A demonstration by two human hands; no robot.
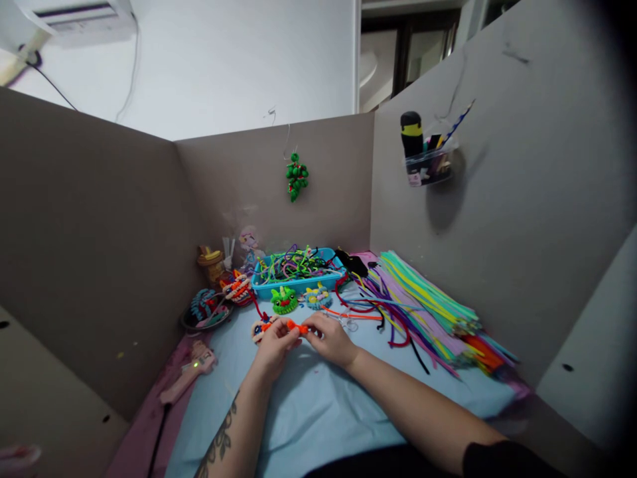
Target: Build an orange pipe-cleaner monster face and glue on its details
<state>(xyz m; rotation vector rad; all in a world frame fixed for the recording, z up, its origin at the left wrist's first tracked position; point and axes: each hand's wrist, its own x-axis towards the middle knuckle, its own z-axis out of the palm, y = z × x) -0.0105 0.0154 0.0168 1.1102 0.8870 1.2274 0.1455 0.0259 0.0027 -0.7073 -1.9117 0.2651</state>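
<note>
The left hand (273,345) and the right hand (329,340) meet fingertip to fingertip, both pinched narrow on a short orange pipe cleaner (297,326) held between them just above the desk's light blue cloth (318,411). Touching the far side of the left hand lies a small round craft face (259,328). Just beyond the hands sit a green fuzzy monster (284,301) and a blue fuzzy monster (317,297), side by side, and behind those a blue tray (259,284) heaped with tangled pipe cleaners. Past the right hand's fingers loose red and orange strands curl on the cloth, and further to that side a broad stack of straight pipe cleaners (432,305) fans out along the partition. Out from the left hand a dark bowl (206,312) holds more craft pieces, and nearer the person a pink glue gun (192,368) lies at the cloth's edge. Well above the hands a green ornament (297,176) hangs on the back partition.
</note>
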